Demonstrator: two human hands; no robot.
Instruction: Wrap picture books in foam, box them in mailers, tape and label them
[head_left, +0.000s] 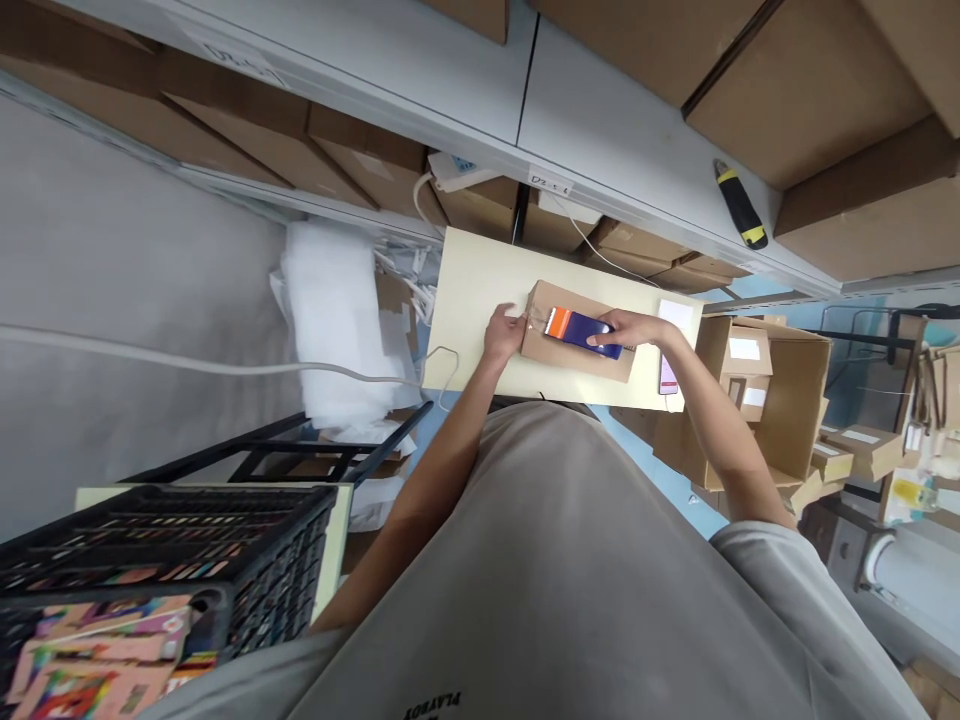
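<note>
R hand grips a flat dark-blue handheld tool w/ an orange, white-edged end, thumb on top, prob. for control; the orange end points toward the L hand. L hand is at the near-L end of a brown cardboard box, fingers against it, prob. to steady it; can't tell if they pinch or just press. Box lies flat on a pale-yellow tabletop, likely for firm support. Tool is over the box top, mostly beyond the R fingers, between both hands. Smartphone lies nr R forearm.
</note>
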